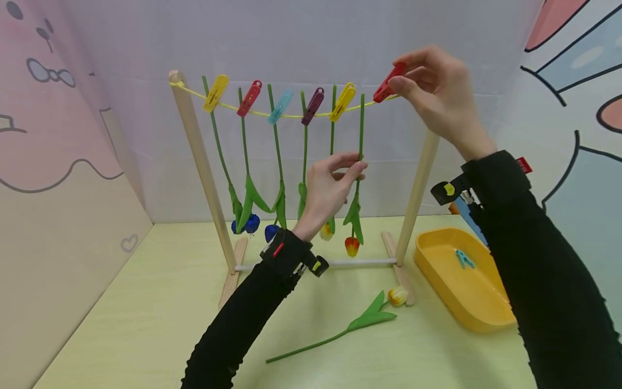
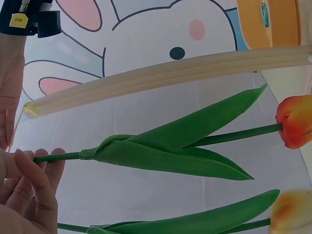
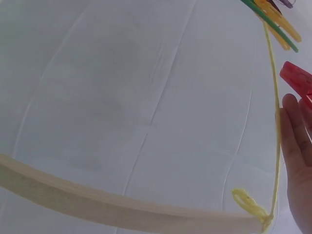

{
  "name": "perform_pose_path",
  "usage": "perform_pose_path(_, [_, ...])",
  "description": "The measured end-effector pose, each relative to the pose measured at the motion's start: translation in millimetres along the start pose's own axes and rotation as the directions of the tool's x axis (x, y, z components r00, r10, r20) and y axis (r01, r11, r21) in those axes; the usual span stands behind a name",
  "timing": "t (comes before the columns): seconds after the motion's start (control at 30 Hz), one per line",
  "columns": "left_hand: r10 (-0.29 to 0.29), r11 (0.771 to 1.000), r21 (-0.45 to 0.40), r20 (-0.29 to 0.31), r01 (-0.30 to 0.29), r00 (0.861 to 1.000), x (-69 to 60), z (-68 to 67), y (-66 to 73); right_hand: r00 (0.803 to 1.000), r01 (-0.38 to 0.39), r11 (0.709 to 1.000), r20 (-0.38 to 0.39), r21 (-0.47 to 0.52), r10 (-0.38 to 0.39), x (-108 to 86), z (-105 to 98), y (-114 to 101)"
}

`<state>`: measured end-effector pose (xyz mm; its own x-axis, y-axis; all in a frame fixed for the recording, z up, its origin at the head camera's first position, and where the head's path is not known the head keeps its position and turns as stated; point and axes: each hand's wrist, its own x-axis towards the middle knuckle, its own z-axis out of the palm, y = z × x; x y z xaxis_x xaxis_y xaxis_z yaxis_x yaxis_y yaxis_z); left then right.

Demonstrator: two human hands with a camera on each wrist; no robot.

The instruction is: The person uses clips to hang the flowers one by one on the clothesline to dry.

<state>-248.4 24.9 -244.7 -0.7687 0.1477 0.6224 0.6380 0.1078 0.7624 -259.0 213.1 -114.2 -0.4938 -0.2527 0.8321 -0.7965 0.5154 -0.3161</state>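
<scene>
My left hand point(image 1: 330, 186) pinches the green stem of a red-orange artificial tulip point(image 1: 352, 247), which hangs head down; its leaves point(image 2: 165, 146) spread in the left wrist view. The top of that stem reaches above a yellow string point(image 1: 291, 115). Up at the right, my right hand point(image 1: 439, 92) pinches a red clothespin point(image 1: 389, 82) by its handle end, with its tip close to the string and apart from the stem. Left of this tulip, several tulips hang upside down from the string by clothespins, among them a yellow clothespin point(image 1: 342, 102) and a purple clothespin point(image 1: 313, 106).
Two wooden posts, the left post point(image 1: 201, 162) and the right post point(image 1: 418, 189), hold up the string. A pale yellow tulip point(image 1: 371, 317) lies on the table point(image 1: 146, 324). A yellow tray point(image 1: 457, 308) at the right contains a blue clothespin point(image 1: 464, 259).
</scene>
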Motion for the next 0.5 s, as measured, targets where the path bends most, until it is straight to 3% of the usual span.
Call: perform_pose_path(0.5, [0.004, 0.999, -0.036, -0.031, -0.006, 1.000, 7.3, 7.6, 0.4, 0.997, -0.074, 0.997, 0.039, 0.027, 0.073, 10.3, 7.0, -4.8])
